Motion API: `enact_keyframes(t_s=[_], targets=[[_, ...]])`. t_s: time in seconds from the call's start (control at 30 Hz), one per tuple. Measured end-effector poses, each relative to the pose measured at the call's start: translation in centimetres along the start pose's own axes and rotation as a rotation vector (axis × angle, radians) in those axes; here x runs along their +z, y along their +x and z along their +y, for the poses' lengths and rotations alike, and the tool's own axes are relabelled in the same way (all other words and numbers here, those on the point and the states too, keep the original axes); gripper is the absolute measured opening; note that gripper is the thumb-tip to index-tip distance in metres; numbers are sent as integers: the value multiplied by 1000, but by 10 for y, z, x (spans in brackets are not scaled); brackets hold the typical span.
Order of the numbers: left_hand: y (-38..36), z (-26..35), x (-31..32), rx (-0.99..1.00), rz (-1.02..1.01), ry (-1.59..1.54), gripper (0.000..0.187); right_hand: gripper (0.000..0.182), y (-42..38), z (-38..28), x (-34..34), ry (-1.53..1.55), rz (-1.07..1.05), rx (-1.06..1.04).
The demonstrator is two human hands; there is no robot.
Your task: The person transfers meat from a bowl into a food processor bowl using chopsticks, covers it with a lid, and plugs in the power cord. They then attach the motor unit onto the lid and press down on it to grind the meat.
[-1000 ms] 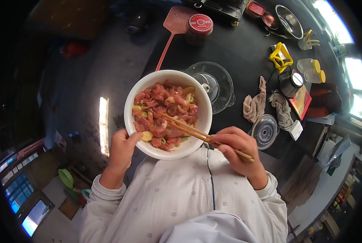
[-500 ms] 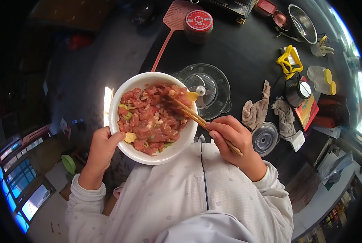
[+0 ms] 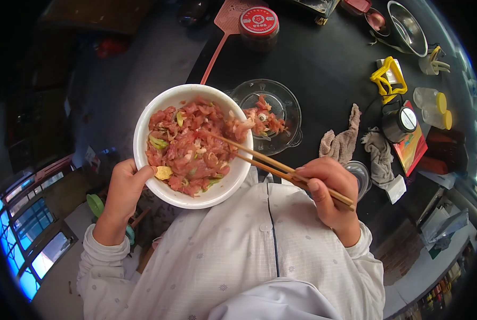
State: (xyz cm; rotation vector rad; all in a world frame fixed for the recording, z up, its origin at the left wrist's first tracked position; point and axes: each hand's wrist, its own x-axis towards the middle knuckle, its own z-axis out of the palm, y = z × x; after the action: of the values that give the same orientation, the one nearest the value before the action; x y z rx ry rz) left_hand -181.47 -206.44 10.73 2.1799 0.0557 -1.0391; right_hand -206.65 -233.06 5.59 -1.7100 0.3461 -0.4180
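My left hand grips the lower left rim of a white bowl, its thumb over the edge. Sliced raw meat with green and yellow pieces fills much of the bowl, which is tilted toward the right. My right hand is closed around a pair of wooden chopsticks, their tips in the meat. Some meat hangs over the bowl's right rim. Beyond that rim, a clear round container stands on the dark table, with a clump of meat around its central post.
A red-lidded jar and a pink fly swatter lie beyond the bowl. To the right are crumpled cloths, a clear lid, a black and silver device, a yellow frame, yellow-lidded jars and a metal bowl.
Meat has dropped from the bowl into the clear container. The bowl has shifted slightly left and up, and my right hand has moved right with the chopsticks.
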Motion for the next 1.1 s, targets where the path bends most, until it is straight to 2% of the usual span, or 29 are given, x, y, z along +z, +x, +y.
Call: enact_keyframes(t_s=[0.13, 0.23, 0.47, 0.7, 0.83, 0.87, 0.97, 1.03, 1.1], targets=[[-4, 2, 2, -9, -7, 7, 16, 15, 8, 1, 27, 25, -159, -93], [-2, -2, -3, -16, -33, 52, 18, 16, 14, 11, 40, -45, -179, -177], [-7, 1, 1, -30, -23, 19, 16, 18, 12, 20, 44, -141, -186, -185], [-5, 3, -2, -48, -22, 44, 18, 14, 18, 24, 14, -171, -40, -200], [-4, 1, -3, -55, -17, 51, 18, 8, 14, 25, -7, -157, 48, -123], [-4, 2, -2, -56, -11, 53, 18, 6, 11, 25, -10, -132, 84, -46], [-6, 5, 0, -52, 2, 37, 18, 7, 6, 22, -12, -57, 106, 9], [-7, 6, -1, -52, -5, 39, 19, 7, 3, 12, -4, 138, 5, 89], [-6, 8, -2, -60, -25, 62, 23, 7, 8, 6, 6, 184, -163, 2]])
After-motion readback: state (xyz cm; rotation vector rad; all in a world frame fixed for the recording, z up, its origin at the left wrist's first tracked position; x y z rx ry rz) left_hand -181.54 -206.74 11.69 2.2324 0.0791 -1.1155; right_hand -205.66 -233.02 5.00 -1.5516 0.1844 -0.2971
